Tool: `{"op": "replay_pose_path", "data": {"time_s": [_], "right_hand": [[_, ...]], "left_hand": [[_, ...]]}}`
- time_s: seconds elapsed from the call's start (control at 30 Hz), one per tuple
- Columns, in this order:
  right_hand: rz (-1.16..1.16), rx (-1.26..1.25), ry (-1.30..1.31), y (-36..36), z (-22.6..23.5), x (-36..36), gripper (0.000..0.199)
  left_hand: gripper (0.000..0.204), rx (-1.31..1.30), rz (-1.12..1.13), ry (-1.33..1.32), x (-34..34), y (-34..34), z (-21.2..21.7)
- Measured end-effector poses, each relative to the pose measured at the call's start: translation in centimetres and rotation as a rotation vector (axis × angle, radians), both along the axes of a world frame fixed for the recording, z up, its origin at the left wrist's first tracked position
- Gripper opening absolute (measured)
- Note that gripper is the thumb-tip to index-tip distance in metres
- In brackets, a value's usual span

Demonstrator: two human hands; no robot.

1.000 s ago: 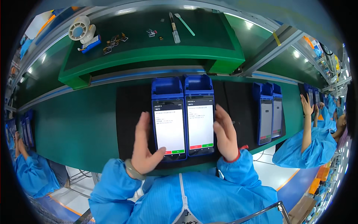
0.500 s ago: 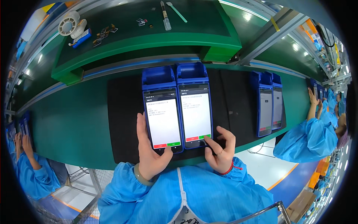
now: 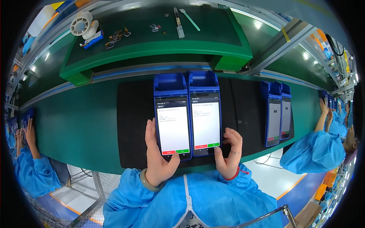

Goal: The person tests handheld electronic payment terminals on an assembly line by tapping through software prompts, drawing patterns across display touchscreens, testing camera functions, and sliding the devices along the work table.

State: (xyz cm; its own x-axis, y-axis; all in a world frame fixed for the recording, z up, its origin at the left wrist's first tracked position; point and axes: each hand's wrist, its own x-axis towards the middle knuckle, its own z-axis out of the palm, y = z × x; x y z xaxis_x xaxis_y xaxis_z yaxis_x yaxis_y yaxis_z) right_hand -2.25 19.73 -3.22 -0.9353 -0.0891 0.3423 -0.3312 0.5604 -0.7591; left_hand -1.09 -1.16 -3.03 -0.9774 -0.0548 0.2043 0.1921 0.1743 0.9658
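2 blue handheld terminals lie side by side on a black mat [image 3: 131,125] in the head view, near the front edge of the green table [image 3: 76,125]. The left terminal [image 3: 172,117] and the right terminal [image 3: 205,114] touch along their long sides, both face up with lit white screens, each showing a red and a green button at its lower end.

The left hand [image 3: 157,161] grasps the left terminal: the fingers lie along its left edge and the thumb reaches over its lower right corner by the green button. The right hand [image 3: 229,152] holds the lower right corner of the right terminal, fingers curled at its side, thumb at the bottom edge near the green button.

As a judgement, both screens look ready for a press on a button, so the check on this pair seems near its end, with the confirming press left to do.

2 more blue terminals [image 3: 276,114] lie further right on the mat, screens lit, untouched. On the raised green shelf [image 3: 159,47] at the back lie a white tape dispenser [image 3: 84,26], some small parts [image 3: 116,36], a pen-like tool [image 3: 178,22] and a pale green stick [image 3: 190,19]. Other people's hands work at the far left and right edges.
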Motion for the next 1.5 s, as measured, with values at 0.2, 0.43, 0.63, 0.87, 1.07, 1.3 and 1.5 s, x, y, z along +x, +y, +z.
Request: {"op": "replay_pose_path", "data": {"time_s": [0.2, 0.43, 0.63, 0.87, 1.07, 1.3, 1.5], "right_hand": [[-0.014, -0.045, 0.008, -0.3, -0.7, -0.1, 0.050], [-0.003, -0.052, -0.008, -0.5, 0.0, 0.7, 0.051], [-0.051, -0.101, 0.009, -1.0, -0.1, 0.5, 0.056], [-0.081, -0.143, 0.028, -0.7, -0.4, -0.1, 0.053], [0.010, -0.194, 0.180, -0.2, 0.4, 1.1, 0.044], [-0.413, 0.011, 0.131, 9.7, 4.2, 0.0, 0.085], [-0.822, -0.225, 0.590, 16.3, 7.6, -3.0, 0.029]], "left_hand": [[0.085, 0.003, 0.016, 0.012, 0.1, -0.1, 0.9], [0.064, 0.637, -0.471, 0.235, 2.5, -0.1, 6.2], [0.085, 1.471, -0.730, -0.172, 7.6, 2.0, 13.2], [0.072, 1.482, -0.700, -0.057, 5.8, 5.2, 15.6], [0.087, 0.877, -0.488, 0.204, 1.4, 0.4, 10.9], [0.064, 0.129, 0.349, 0.033, -5.2, -16.3, -0.6], [0.051, -0.142, 0.349, -0.115, -4.8, -14.9, -0.4]]}}
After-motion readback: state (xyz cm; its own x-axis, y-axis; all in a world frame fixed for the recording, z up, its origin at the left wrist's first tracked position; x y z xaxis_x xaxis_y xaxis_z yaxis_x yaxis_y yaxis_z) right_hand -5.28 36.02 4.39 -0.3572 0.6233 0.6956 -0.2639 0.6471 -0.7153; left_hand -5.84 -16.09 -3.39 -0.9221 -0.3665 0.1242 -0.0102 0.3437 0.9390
